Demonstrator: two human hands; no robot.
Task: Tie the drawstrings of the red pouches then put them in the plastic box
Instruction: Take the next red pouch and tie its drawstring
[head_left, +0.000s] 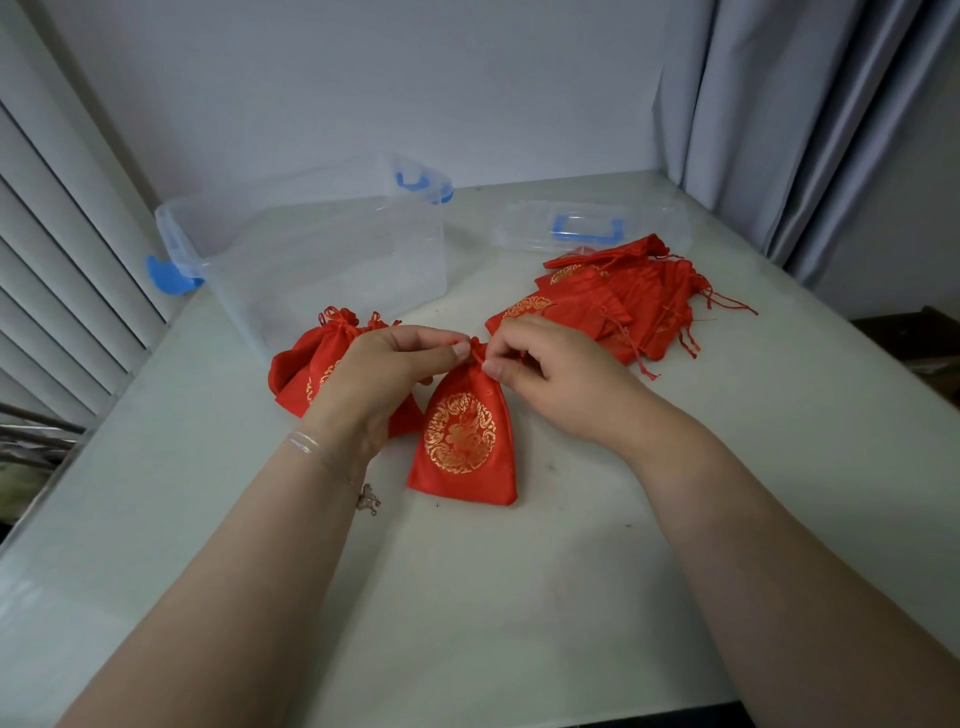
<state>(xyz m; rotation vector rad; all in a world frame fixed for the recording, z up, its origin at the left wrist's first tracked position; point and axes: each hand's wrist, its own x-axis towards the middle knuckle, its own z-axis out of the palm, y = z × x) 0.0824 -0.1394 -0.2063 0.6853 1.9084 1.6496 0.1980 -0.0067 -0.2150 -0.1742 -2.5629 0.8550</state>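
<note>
A red pouch (464, 441) with a gold round emblem lies on the white table, its neck gathered. My left hand (384, 369) pinches the drawstring at the left of the neck. My right hand (545, 364) pinches the drawstring at the right of the neck. Behind my left hand lie a few red pouches (311, 364) with their tops drawn in. A heap of several flat red pouches (623, 301) with loose strings sits to the right. The clear plastic box (311, 254) with blue latches stands open at the back left, with no pouches visible inside.
The box's clear lid (587, 228) with a blue handle lies at the back behind the heap. White slatted shutters (62, 270) run along the left edge of the table (467, 597), a grey curtain (810, 119) hangs at the right, and a wall stands behind.
</note>
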